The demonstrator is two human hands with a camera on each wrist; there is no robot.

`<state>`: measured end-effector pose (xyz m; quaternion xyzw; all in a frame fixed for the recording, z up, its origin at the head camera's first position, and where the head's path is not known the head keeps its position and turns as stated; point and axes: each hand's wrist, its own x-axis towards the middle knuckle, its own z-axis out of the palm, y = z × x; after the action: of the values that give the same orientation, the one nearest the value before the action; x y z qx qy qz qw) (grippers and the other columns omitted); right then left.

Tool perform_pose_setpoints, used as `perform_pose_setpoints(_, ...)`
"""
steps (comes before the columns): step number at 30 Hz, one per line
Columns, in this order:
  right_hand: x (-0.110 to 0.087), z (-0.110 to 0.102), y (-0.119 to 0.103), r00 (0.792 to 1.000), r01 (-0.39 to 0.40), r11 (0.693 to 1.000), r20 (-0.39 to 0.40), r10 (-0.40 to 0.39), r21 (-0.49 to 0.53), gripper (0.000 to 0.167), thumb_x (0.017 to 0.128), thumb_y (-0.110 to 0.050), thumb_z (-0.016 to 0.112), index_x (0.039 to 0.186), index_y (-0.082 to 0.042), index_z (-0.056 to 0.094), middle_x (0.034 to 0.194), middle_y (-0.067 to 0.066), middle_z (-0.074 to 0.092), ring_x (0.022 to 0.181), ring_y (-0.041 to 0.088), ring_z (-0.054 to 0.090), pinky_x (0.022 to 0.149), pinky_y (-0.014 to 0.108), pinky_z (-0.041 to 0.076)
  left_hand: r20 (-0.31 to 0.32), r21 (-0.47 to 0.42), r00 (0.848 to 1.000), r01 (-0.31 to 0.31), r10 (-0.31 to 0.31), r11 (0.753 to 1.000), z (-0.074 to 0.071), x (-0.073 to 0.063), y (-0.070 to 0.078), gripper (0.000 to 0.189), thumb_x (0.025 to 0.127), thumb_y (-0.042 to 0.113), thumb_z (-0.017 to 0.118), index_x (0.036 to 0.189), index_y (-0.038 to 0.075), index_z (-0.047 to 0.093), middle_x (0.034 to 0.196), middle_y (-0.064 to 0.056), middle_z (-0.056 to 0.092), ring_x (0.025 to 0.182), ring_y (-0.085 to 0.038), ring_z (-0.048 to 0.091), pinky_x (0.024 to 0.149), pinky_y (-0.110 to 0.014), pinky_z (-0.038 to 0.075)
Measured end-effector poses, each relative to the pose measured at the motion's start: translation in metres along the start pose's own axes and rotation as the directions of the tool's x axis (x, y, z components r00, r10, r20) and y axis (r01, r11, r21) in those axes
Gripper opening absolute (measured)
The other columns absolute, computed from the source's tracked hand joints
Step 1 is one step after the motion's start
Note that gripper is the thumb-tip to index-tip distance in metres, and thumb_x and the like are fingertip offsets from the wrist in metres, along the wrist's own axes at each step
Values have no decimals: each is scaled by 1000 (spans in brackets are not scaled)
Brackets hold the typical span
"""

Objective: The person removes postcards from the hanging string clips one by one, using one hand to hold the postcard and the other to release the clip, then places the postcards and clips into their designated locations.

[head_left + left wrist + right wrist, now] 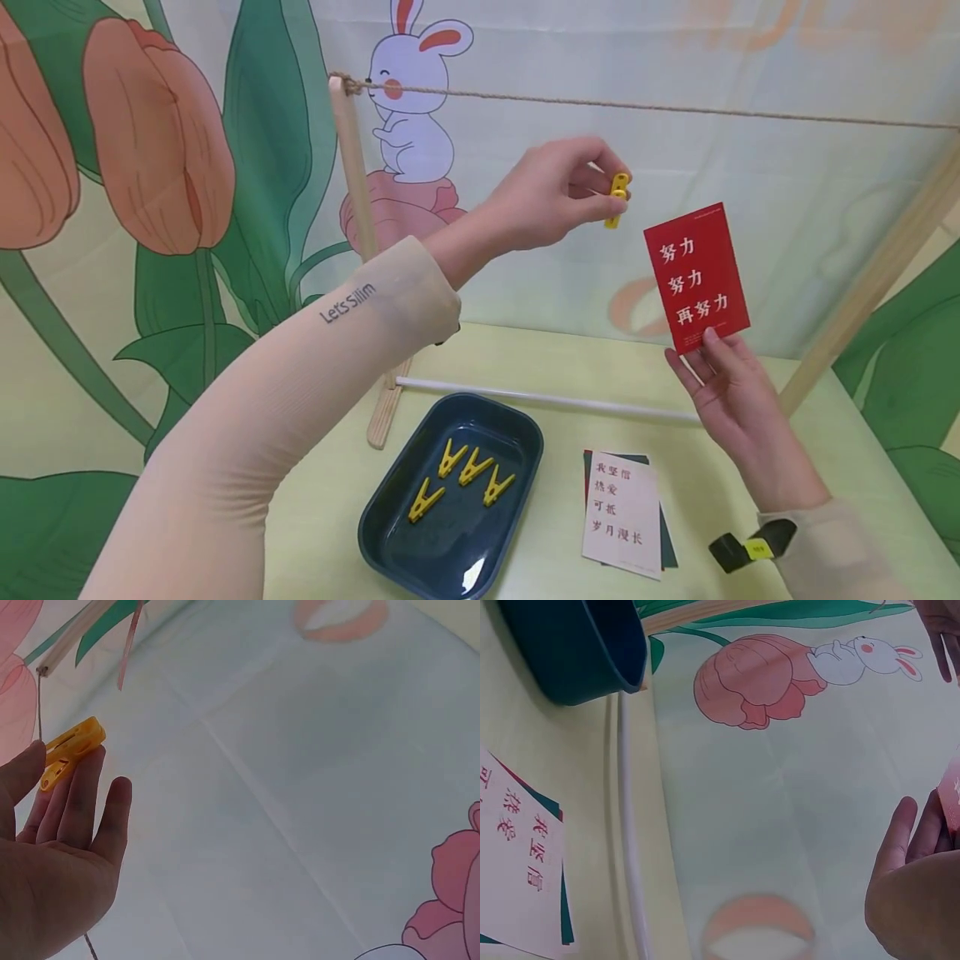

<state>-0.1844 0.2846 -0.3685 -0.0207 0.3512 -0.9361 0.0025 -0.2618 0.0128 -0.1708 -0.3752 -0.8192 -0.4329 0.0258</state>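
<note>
My left hand [555, 192] pinches a yellow clothespin [617, 200] between thumb and fingertips, below the twine [660, 107]. In the left wrist view the clothespin [73, 752] lies across the fingers, the thumb on its near end. Lower and to the right, my right hand [731, 392] holds a red card [697, 279] with white characters by its bottom edge, thumb in front and fingers behind. The card stands upright, tilted a little to the left, apart from the twine. Only a sliver of the card [949, 799] shows in the right wrist view.
A dark blue tray [375, 533] on the table holds several yellow clothespins [450, 458]. Right of it lies a stack of cards, a white one [621, 517] on top. The twine runs between wooden posts [352, 167], with a white rod [555, 397] low between them.
</note>
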Motion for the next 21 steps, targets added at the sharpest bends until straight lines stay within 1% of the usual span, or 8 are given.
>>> perform_pose_setpoints(3, -2, -2, 4, 1000, -1, 999, 8, 1, -49, 49, 108, -15, 62, 154, -27, 52, 145, -6, 64, 129, 15, 67, 101, 36, 57, 9, -9, 1000, 26, -26, 1000, -2, -5, -9, 24, 102, 15, 75, 124, 8, 67, 112, -4, 78, 105, -9, 74, 96, -29, 54)
perform_pose_setpoints(6, -3, -4, 9, 1000, -11, 997, 2, 11, -77, 48, 108, -14, 63, 153, -26, 53, 142, -5, 66, 126, 15, 69, 100, 35, 58, 15, -1, 999, 35, -35, 999, -4, -13, -19, 27, 102, 15, 75, 127, 7, 68, 113, -4, 78, 105, -10, 74, 95, -30, 55)
perform_pose_setpoints(9, -4, -8, 13, 999, -33, 994, -24, 30, -107, 48, 107, -15, 64, 152, -27, 51, 141, -6, 65, 123, 15, 70, 98, 35, 59, 24, -2, 999, 47, -47, 999, -3, -21, -29, 28, 102, 16, 75, 128, 7, 69, 113, -3, 78, 106, -11, 74, 95, -32, 57)
perform_pose_setpoints(12, -6, -13, 18, 997, -63, 986, -59, 54, -157, 53, 107, -17, 65, 155, -27, 45, 142, -7, 62, 122, 13, 70, 98, 34, 59, 48, -12, 996, 78, -77, 997, -1, -30, -38, 29, 102, 16, 75, 129, 8, 69, 114, -3, 78, 108, -12, 73, 97, -32, 57)
perform_pose_setpoints(14, -8, -17, 21, 994, -87, 974, -83, 71, -207, 58, 107, -20, 65, 157, -29, 38, 145, -9, 58, 124, 12, 69, 100, 33, 57, 64, -9, 993, 102, -101, 995, 0, -35, -44, 29, 102, 16, 75, 130, 8, 69, 114, -3, 78, 108, -13, 73, 99, -33, 56)
perform_pose_setpoints(16, -11, -21, 24, 990, -113, 959, -108, 88, -259, 58, 107, -23, 66, 157, -30, 36, 146, -9, 54, 124, 10, 68, 101, 31, 56, 78, -5, 989, 126, -125, 992, 1, -40, -49, 29, 102, 17, 75, 129, 9, 69, 114, -3, 78, 108, -13, 74, 100, -33, 56)
perform_pose_setpoints(21, -18, -32, 34, 976, -181, 915, -178, 123, -360, 56, 106, -29, 68, 153, -31, 38, 144, -10, 54, 123, 8, 68, 102, 29, 55, 112, -9, 980, 167, -165, 986, 5, -53, -64, 30, 101, 17, 76, 130, 8, 69, 112, -4, 79, 108, -16, 75, 101, -36, 56)
